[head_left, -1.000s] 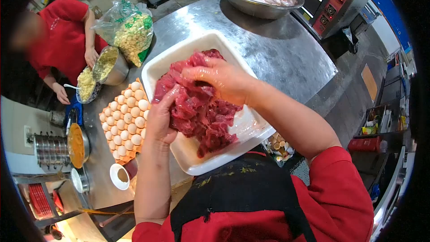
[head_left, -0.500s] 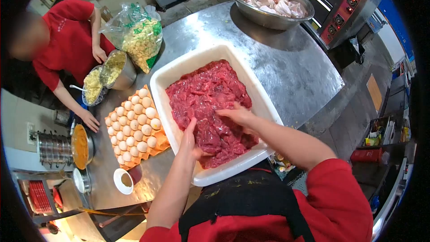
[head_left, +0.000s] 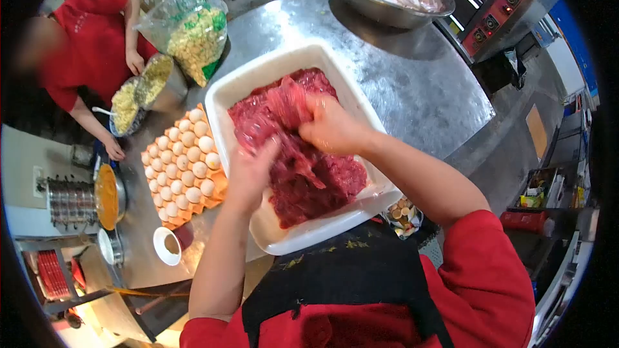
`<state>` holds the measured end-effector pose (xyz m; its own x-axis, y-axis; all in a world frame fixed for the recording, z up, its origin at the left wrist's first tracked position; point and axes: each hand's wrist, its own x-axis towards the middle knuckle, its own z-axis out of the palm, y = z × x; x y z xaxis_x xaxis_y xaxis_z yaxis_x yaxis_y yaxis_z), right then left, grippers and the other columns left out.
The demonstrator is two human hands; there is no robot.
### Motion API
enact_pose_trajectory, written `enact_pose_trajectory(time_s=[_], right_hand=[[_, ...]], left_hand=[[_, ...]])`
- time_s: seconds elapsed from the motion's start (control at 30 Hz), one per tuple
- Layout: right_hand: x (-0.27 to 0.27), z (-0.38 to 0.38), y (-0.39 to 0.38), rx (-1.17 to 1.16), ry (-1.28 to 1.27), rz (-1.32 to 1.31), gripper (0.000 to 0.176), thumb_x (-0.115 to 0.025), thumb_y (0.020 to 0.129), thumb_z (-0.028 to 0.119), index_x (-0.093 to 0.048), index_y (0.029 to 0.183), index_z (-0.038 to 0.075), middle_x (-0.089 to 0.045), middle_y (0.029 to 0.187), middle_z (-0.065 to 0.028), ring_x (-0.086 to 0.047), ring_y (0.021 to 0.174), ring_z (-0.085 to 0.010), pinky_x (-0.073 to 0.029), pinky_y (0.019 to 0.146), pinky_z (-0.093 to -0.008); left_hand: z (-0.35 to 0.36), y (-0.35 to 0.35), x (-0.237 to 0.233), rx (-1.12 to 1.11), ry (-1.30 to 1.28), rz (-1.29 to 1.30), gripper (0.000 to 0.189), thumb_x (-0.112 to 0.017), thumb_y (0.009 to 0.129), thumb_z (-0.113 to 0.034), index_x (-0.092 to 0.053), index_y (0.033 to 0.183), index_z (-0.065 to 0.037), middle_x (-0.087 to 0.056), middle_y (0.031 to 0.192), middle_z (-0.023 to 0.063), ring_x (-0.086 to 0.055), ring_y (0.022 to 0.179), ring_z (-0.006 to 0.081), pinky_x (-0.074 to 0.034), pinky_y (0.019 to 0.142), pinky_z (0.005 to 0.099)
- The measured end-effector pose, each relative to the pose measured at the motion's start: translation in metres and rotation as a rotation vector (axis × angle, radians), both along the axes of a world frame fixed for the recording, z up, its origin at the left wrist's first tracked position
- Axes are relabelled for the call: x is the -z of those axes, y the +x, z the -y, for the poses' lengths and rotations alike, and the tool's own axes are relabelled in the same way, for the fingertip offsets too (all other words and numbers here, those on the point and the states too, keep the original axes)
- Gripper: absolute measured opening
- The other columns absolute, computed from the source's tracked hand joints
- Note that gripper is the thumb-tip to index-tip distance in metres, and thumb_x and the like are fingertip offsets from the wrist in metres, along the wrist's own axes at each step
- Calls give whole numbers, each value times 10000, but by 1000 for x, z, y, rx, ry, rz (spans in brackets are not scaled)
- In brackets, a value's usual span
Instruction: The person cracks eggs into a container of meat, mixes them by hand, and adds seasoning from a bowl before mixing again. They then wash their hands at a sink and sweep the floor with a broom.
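A white plastic tub (head_left: 264, 235) holds a heap of wet, dark red raw meat (head_left: 322, 183) in loose slices. My right hand (head_left: 332, 125) is closed round a clump of it, lifted above the heap, with strips hanging down. On the left side of the same clump is my left hand (head_left: 253, 167), blurred by motion, its thumb up and its fingers partly hidden in the meat. Both hands are over the middle of the tub.
Left of the tub stands an egg tray (head_left: 184, 167), with a white cup (head_left: 167, 246) nearby. A co-worker (head_left: 97, 38) handles a metal pot (head_left: 174, 93) beside a bag of yellow pieces (head_left: 196, 42). A steel basin of pale raw meat (head_left: 400, 13) stands at the back.
Both hands have moved up and away from me in the tub, raising a clump of meat from the heap. The right hand has closed on it. The view has shifted slightly.
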<state>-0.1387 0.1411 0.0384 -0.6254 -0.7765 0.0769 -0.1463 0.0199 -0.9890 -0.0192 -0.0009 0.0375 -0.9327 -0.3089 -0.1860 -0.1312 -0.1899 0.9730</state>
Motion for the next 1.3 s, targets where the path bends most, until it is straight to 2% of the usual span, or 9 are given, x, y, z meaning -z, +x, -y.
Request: enact_pose_trajectory(time_s=[0.1,0.2,0.23,0.3,0.47,0.67,0.83,1.07,1.3], right_hand=[[60,-60,24,-453,479,-647,488,-543,674,-37,-589,1151,57,-614,1079,-168,-573,1008,-407,-443,932,-493],[33,-104,24,-852,834,-395,310,-601,725,-18,-641,1031,14,-576,1134,-178,-581,1012,-360,-475,867,-402],[28,-109,24,-871,836,-366,310,-601,725,-18,-641,1031,14,-576,1134,-178,-581,1012,-360,-475,867,-402],[26,-117,23,-517,899,-121,188,-604,785,-5,-642,968,-12,-617,1009,-185,-605,938,-351,-484,824,-388],[30,-104,25,-265,765,-37,146,-586,807,56,-615,917,-36,-602,964,-257,-586,920,-434,-472,811,-457],[80,-85,18,55,570,-230,657,-726,735,133,-416,1286,-43,-563,1147,-260,-572,1055,-405,-467,922,-413],[80,-19,6,160,530,677,902,-819,664,208,-331,1390,-11,-494,1296,-204,-498,1204,-320,-467,941,-447],[60,-14,-6,-18,-36,1267,508,-574,856,9,-442,1346,20,-578,1217,-151,-628,1024,-231,-529,905,-380],[40,-27,-15,-203,-332,1270,621,-443,798,-104,-372,1402,21,-531,1282,-173,-633,1028,-250,-576,812,-354]], left_hand=[[-5,53,40,492,-484,370,457,-655,854,-106,-500,1279,-43,-583,1191,90,-538,1138,184,-424,971,337],[-6,97,45,344,-679,253,441,-589,884,-65,-475,1306,-8,-481,1335,120,-504,1178,226,-416,977,339],[-8,98,42,351,-658,278,441,-589,884,-65,-475,1306,-8,-481,1335,120,-504,1178,226,-416,977,339],[-9,96,30,29,103,389,595,-563,894,-28,-306,1430,-4,-362,1435,143,-425,1265,230,-362,1042,336],[-23,75,33,-161,280,451,708,-565,901,-21,-153,1477,3,-352,1441,153,-375,1308,230,-309,1085,347],[-24,54,73,-307,358,438,634,-529,956,-201,-193,1477,-65,-286,1497,115,-352,1340,239,-326,1090,402],[-20,2,97,-401,859,431,531,-550,939,-368,-422,1374,-93,-517,1333,110,-498,1222,282,-397,1043,470],[-15,-14,58,-159,960,330,504,-553,939,-347,-455,1339,-56,-548,1292,132,-554,1156,279,-426,1024,441],[2,2,51,-102,1061,117,441,-473,970,-186,-394,1357,10,-517,1318,174,-536,1180,303,-419,1033,447]])
